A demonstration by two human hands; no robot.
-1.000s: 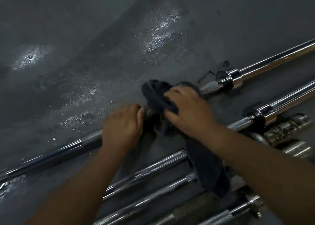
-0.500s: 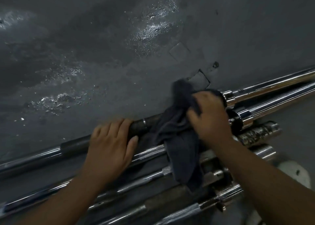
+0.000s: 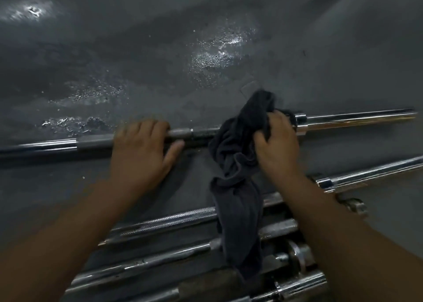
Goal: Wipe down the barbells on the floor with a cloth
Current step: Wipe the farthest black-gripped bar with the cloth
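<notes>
A long chrome barbell (image 3: pixel 201 133) lies across the dark floor, farthest from me. My left hand (image 3: pixel 142 150) rests on its shaft with the fingers over the top and the thumb spread along the near side. My right hand (image 3: pixel 278 146) grips a dark grey cloth (image 3: pixel 238 187) bunched on the same bar, just left of the collar (image 3: pixel 299 123). The loose end of the cloth hangs down over the nearer bars. Several more barbells (image 3: pixel 174 220) lie side by side closer to me.
The dark grey floor (image 3: pixel 160 61) has shiny wet-looking patches beyond the far bar. Bar sleeves and collars (image 3: pixel 352 206) crowd the lower right. A strip of bare floor (image 3: pixel 68 187) separates the far bar from the nearer ones.
My right hand has slid the cloth rightward along the far bar toward its collar. My left hand stays on the shaft, now with fingers laid over it. The view has shifted.
</notes>
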